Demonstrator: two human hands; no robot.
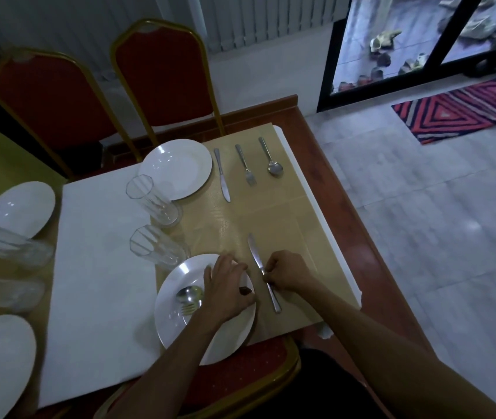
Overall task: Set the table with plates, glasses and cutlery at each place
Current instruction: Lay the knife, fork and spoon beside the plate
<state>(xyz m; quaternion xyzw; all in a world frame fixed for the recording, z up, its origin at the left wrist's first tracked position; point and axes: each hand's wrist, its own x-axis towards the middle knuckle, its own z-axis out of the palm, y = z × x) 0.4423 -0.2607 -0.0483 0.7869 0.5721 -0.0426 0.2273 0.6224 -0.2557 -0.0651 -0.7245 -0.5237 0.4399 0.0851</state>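
Right hand pinching the steel table knife at mid-length, blade pointing to 12 o'clock, flat on the beige placemat. Left hand resting on the near round white plate, fingers curled; whether gripping anything, cannot tell. Steel spoon and fork on that plate. At 11 o'clock, far white plate with knife, fork, spoon laid beside.

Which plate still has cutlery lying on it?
The near plate under the left hand: a spoon and fork lie on it. The others are bare.
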